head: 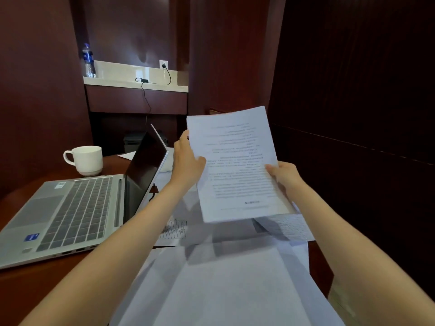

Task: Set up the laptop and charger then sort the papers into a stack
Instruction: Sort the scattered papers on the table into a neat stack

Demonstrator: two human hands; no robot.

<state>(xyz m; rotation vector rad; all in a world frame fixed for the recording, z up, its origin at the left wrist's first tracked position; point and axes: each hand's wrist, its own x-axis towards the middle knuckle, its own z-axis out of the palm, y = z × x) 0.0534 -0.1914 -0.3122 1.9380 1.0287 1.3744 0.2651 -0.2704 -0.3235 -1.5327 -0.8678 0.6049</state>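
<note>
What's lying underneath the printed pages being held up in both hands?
Loose papers spread over the brown table, some printed with grids. The held pages cover part of them, so how many lie there cannot be told.

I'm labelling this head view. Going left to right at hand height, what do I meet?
In order: laptop → left hand → held papers → right hand. The mug lies within the laptop's span, so it is left out.
</note>
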